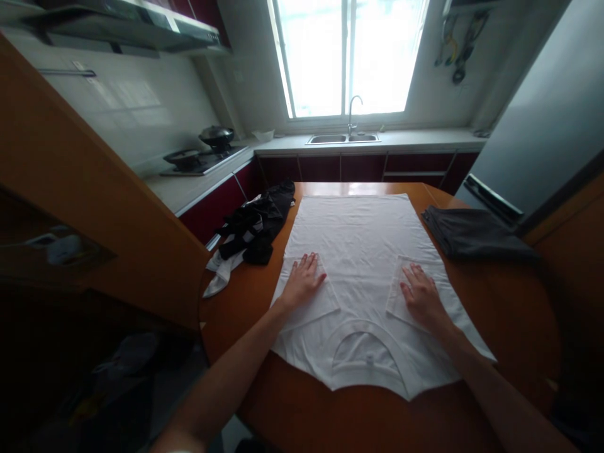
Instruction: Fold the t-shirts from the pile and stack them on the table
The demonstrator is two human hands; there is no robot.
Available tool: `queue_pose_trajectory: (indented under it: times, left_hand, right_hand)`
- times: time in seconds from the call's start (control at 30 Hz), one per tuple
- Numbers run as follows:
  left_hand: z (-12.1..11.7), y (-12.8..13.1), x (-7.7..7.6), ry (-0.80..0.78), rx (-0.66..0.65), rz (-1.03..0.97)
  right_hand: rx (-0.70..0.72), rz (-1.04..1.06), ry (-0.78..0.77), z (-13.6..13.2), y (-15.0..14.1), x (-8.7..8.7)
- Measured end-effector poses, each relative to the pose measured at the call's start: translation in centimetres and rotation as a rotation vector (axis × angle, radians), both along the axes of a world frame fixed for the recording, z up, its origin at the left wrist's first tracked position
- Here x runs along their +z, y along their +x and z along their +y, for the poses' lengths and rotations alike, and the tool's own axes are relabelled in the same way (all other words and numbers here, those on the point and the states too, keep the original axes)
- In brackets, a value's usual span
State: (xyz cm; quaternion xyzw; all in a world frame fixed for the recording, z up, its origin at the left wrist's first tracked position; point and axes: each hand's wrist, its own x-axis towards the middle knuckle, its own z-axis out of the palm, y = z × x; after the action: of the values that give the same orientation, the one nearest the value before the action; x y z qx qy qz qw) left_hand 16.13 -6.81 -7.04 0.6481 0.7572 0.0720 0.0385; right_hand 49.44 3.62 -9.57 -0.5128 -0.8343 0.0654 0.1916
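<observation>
A white T-shirt lies spread on the wooden table, its neckline towards me and its hem at the far side. Both short sleeves are folded inward over the body. My left hand rests flat on the left folded sleeve, fingers stretched out. On the right folded sleeve lies my right hand, palm down with its fingers extended. Neither hand grips the cloth. A small label shows inside the collar.
A heap of black and white clothes lies at the table's left edge. Folded dark grey cloth sits on the right. Beyond are a counter with a sink, a stove with pans, and a fridge at the right.
</observation>
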Motion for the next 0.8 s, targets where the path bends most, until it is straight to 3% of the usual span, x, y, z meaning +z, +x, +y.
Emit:
queue_pose_trajectory:
  times: [0.3,0.5,0.67,0.8]
  left_hand:
    - [-0.2,0.0,-0.9,0.029,-0.008,0.02]
    - [-0.5,-0.3,0.6,-0.026,-0.015,-0.056]
    - [-3.4,0.3,2.1,-0.131,-0.028,-0.049]
    - [-6.1,2.5,0.9,-0.036,-0.006,0.0]
  right_hand:
    - [0.041,0.087,0.037,0.1,0.0,-0.3]
    - [0.06,0.148,0.065,0.1,0.1,-0.4]
    - [0.091,0.168,0.06,-0.2,-0.1,0.1]
    - [0.112,0.095,0.008,-1.1,-0.7,-0.4]
